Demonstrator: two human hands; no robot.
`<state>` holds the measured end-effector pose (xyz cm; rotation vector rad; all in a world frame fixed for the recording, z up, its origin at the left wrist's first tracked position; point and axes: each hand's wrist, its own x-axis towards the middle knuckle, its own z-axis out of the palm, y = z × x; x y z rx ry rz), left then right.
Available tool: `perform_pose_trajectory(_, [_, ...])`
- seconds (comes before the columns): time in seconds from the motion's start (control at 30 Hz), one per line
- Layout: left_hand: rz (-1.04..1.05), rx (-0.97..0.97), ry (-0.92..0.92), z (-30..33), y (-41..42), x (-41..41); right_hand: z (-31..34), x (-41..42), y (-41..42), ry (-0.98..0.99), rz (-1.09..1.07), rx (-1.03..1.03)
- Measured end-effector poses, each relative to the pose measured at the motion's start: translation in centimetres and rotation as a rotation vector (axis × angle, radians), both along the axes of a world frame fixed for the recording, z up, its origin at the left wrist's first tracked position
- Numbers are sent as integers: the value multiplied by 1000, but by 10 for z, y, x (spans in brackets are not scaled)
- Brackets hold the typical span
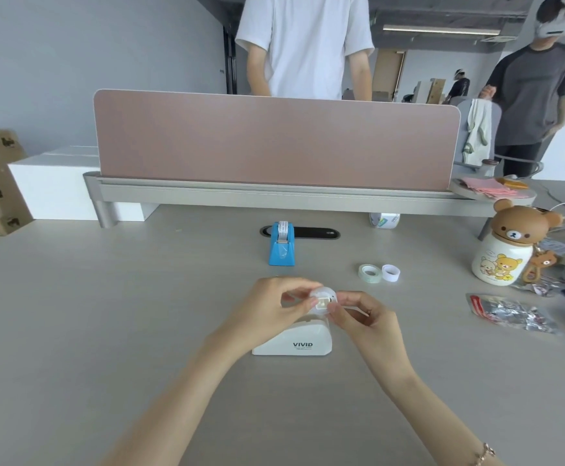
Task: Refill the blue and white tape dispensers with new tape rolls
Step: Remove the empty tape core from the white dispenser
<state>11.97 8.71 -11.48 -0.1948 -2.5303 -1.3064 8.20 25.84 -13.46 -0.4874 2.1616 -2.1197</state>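
The white tape dispenser, marked VIVID, stands on the grey desk just below my hands. My left hand and my right hand both pinch a clear tape roll with a white hub, held over the dispenser's top. The blue tape dispenser stands farther back at the centre, with white tape threaded over its top. A second clear tape roll and a small white core lie side by side to the right.
A pink divider panel closes the desk's far side, with people standing behind it. A bear-lidded bottle, a foil packet and clutter fill the right edge. Another tape roll sits under the shelf. Boxes stand at the far left.
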Motion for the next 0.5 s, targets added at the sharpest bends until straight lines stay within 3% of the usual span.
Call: perform_pose_trajectory(0.5, [3, 253, -7, -6, 14, 0, 4, 5, 1, 72, -79, 27])
